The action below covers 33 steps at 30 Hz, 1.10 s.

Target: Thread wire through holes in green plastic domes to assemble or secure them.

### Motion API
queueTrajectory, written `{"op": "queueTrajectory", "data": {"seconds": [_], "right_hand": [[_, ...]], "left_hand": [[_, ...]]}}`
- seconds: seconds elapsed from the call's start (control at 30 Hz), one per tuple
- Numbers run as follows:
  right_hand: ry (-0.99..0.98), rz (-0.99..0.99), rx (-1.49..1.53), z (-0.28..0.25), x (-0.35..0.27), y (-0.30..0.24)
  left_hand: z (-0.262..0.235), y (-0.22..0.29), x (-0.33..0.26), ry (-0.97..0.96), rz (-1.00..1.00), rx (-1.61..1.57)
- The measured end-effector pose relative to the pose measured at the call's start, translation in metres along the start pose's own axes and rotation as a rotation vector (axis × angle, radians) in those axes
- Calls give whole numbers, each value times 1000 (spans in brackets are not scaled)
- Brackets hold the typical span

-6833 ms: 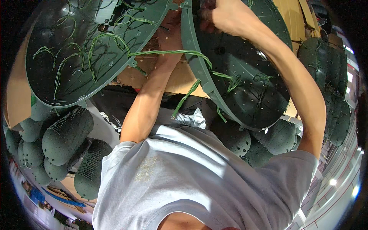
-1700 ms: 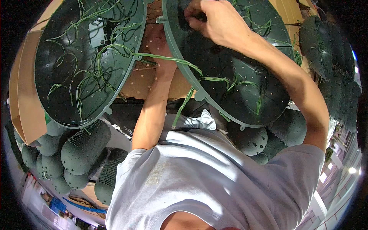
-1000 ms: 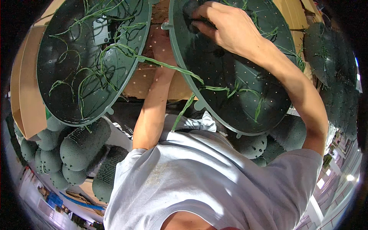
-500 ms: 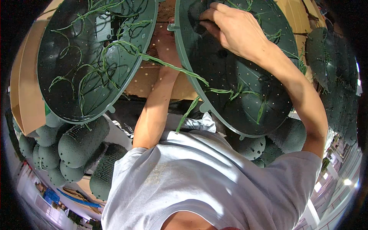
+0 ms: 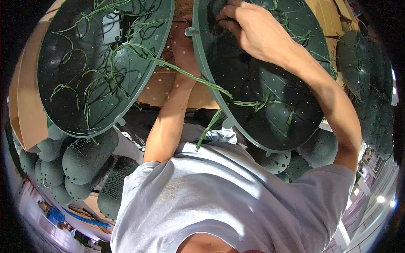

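Head view: right hand (image 5: 253, 31) pressing perforated green half-shell (image 5: 270, 101), fingers curled.

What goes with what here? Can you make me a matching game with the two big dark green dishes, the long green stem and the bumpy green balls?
Things:
1. right dark green perforated plastic half-shell
2. left dark green perforated plastic half-shell
3. long thin green stem
4. heap of stacked dark green domes

Places:
A. below the left shell
B. under the right hand
C. bridging both shells
D. holds many loose strands

Pairs: 1-B, 2-D, 3-C, 4-A
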State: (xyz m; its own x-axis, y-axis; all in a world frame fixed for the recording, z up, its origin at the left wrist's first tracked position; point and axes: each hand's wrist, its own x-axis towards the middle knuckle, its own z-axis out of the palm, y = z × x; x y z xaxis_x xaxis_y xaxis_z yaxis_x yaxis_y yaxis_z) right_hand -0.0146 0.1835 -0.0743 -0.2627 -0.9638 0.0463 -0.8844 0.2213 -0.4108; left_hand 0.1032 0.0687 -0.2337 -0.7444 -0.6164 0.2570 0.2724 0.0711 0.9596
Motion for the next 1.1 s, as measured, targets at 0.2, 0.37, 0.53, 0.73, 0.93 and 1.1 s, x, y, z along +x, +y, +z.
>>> {"op": "queueTrajectory", "data": {"seconds": [0.2,0.37,0.53,0.73,0.93,1.1], "right_hand": [[-15,-105,-187,2,1,-1],[-12,-188,-367,6,3,-4],[-47,-159,-348,1,5,-4],[15,29,-58,-3,4,-9],[-17,0,22,-6,6,-7],[-50,15,27,-7,8,-8]], "left_hand": [[9,1,-2,62,7,-183],[7,0,-5,62,-3,-213],[9,-6,-2,52,-15,-261],[7,-13,-1,36,-32,-312],[5,-17,-2,18,-52,-361],[4,-19,-5,8,-65,-401]]}}
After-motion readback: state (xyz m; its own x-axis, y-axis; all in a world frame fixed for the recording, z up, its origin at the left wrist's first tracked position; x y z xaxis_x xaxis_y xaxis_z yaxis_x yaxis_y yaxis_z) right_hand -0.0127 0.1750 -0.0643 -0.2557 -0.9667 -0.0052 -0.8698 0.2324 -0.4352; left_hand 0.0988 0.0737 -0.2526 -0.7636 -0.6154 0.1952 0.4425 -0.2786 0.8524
